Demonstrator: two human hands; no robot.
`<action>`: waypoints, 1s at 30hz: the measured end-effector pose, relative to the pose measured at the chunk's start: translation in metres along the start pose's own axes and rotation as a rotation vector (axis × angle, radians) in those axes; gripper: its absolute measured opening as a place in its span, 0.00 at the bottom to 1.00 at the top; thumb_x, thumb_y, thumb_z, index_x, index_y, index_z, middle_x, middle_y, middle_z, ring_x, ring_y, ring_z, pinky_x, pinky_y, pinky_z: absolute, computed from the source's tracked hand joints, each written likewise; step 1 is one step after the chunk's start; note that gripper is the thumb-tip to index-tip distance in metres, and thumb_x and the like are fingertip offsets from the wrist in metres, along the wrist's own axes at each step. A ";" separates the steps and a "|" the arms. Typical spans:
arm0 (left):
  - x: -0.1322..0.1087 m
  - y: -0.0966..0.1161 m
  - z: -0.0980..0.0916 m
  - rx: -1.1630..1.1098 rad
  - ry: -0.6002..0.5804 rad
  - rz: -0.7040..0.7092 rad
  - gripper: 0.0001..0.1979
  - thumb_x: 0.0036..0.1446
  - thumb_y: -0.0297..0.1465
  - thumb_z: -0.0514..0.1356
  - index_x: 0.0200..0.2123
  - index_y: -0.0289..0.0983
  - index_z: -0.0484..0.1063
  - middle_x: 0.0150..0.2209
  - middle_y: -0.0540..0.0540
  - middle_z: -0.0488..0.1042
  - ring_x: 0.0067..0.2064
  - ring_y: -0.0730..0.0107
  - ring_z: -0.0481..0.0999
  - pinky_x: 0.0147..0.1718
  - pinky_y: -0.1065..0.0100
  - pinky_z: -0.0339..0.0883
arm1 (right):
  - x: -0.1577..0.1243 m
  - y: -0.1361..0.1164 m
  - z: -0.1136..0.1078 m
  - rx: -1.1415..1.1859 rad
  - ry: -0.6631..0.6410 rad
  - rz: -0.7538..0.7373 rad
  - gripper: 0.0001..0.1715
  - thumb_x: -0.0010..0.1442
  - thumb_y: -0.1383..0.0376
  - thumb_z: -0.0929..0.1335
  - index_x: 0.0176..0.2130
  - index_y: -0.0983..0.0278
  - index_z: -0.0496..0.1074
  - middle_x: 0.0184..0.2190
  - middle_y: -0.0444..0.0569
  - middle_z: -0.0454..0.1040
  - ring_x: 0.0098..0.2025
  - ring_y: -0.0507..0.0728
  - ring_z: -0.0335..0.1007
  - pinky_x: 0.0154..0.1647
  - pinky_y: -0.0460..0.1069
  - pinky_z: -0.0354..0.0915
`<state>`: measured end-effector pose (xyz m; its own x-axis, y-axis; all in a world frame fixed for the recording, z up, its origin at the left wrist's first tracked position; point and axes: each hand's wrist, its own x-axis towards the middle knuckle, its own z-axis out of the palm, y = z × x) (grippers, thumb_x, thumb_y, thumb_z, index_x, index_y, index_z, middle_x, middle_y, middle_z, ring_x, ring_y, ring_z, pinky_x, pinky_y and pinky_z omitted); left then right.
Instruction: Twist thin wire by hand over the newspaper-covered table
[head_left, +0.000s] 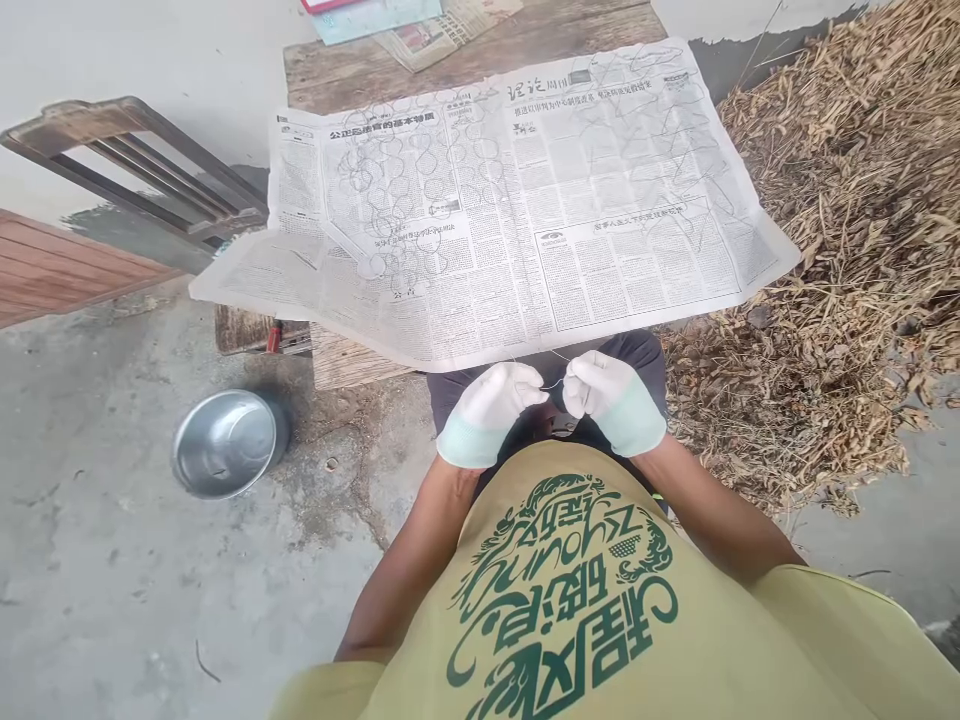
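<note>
In white gloves with pale green cuffs, my left hand [495, 402] and my right hand [604, 392] are close together over my lap. Both have their fingers pinched on a thin wire [553, 387], which curves across the small gap between them. Short wire ends stick up past the fingertips. Just beyond my hands, an open newspaper [480, 315] covers the table. Many thin wire rings [427, 162] lie on its left half. Loose curved wire pieces [679, 165] are scattered over its right half; they are too fine to make out singly.
A wooden table [570, 30] bears the newspaper, with more papers [450, 30] at its back edge. At left stand a wooden chair [97, 112] and, on the concrete, a metal basin [225, 445]. A red-handled tool [274, 336] lies under the newspaper's edge. Dried plant litter [832, 330] heaps at right.
</note>
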<state>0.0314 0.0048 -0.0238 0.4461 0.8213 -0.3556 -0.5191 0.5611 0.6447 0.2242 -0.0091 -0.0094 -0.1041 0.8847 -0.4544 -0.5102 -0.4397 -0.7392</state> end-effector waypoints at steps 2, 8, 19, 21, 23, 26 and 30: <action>-0.001 -0.001 -0.003 0.044 -0.021 0.039 0.22 0.60 0.49 0.70 0.39 0.34 0.82 0.28 0.47 0.79 0.32 0.66 0.81 0.40 0.63 0.77 | 0.000 0.000 0.001 -0.009 0.008 -0.008 0.19 0.54 0.55 0.80 0.29 0.64 0.72 0.21 0.44 0.76 0.19 0.51 0.69 0.22 0.48 0.65; -0.002 0.000 -0.003 0.133 -0.099 0.044 0.22 0.60 0.50 0.70 0.29 0.35 0.78 0.21 0.47 0.76 0.27 0.64 0.80 0.35 0.62 0.78 | 0.001 0.000 0.003 -0.038 0.017 -0.012 0.17 0.55 0.56 0.78 0.29 0.64 0.72 0.22 0.45 0.77 0.20 0.52 0.71 0.21 0.48 0.66; -0.005 0.008 0.001 0.153 -0.094 -0.122 0.26 0.62 0.45 0.68 0.18 0.39 0.66 0.16 0.51 0.68 0.23 0.71 0.73 0.38 0.64 0.76 | -0.008 -0.010 -0.004 -0.300 -0.110 -0.070 0.15 0.63 0.54 0.74 0.35 0.64 0.76 0.30 0.49 0.81 0.29 0.54 0.76 0.32 0.50 0.72; -0.005 0.010 -0.001 0.212 -0.114 -0.161 0.28 0.61 0.48 0.68 0.16 0.39 0.65 0.15 0.51 0.67 0.23 0.70 0.73 0.36 0.64 0.76 | -0.011 -0.025 -0.002 -0.467 -0.149 -0.151 0.13 0.66 0.57 0.71 0.42 0.64 0.79 0.38 0.50 0.83 0.36 0.55 0.79 0.42 0.52 0.74; -0.004 0.010 -0.003 0.241 -0.165 -0.208 0.30 0.60 0.50 0.68 0.15 0.39 0.64 0.13 0.51 0.66 0.21 0.70 0.72 0.34 0.64 0.76 | -0.010 -0.040 0.002 -0.600 -0.235 -0.134 0.14 0.65 0.61 0.71 0.48 0.63 0.80 0.42 0.49 0.84 0.40 0.55 0.79 0.47 0.53 0.74; -0.001 0.007 -0.003 0.268 -0.290 -0.318 0.31 0.57 0.51 0.69 0.14 0.40 0.61 0.11 0.53 0.62 0.15 0.74 0.64 0.29 0.63 0.76 | -0.001 -0.051 0.009 -0.751 -0.372 -0.069 0.16 0.59 0.66 0.72 0.47 0.61 0.82 0.43 0.47 0.85 0.43 0.56 0.80 0.47 0.52 0.74; 0.002 0.005 -0.005 0.199 -0.356 -0.399 0.32 0.58 0.49 0.68 0.14 0.41 0.57 0.10 0.56 0.56 0.13 0.76 0.58 0.25 0.63 0.75 | 0.007 -0.051 0.017 -0.831 -0.423 -0.039 0.07 0.55 0.68 0.73 0.37 0.62 0.81 0.36 0.44 0.83 0.38 0.54 0.78 0.42 0.49 0.72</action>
<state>0.0264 0.0097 -0.0244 0.8156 0.4448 -0.3702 -0.1279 0.7624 0.6344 0.2353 0.0224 0.0334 -0.4852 0.8123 -0.3237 0.2374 -0.2339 -0.9428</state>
